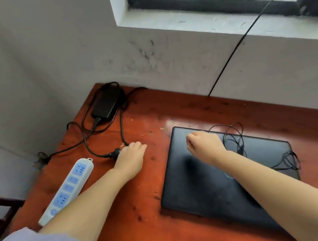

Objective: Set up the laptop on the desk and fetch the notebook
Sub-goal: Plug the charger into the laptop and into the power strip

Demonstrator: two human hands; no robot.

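1. On the red desk (172, 106) I see the laptop (213, 186) lying flat with its lid shut. The notebook is not in my view, so I cannot say where it is.

2. My left hand (131, 157) is curled around the black plug (115, 153) at the end of the power cord (122, 125). The fingers are closed on it, and the arm reaches straight out over the wood.

3. My right hand (204, 144) is a loose fist held over the laptop lid. I cannot tell if it holds the thin wire (235, 136) that loops there, or nothing at all.

4. The cord is twisty and runs back to the black charger brick (105, 104) in the corner. If I pull the plug too hard, I think the brick could slide or drop off the edge.

5. The white power strip (68, 189) sits just beside my left arm, near the desk's edge. I think a bump from my arm could push it off.

6. The thin wire lies on the lid. If I open the laptop with it there, I think it could get caught or fall.

7. I think the plug could go in crooked if I rush.
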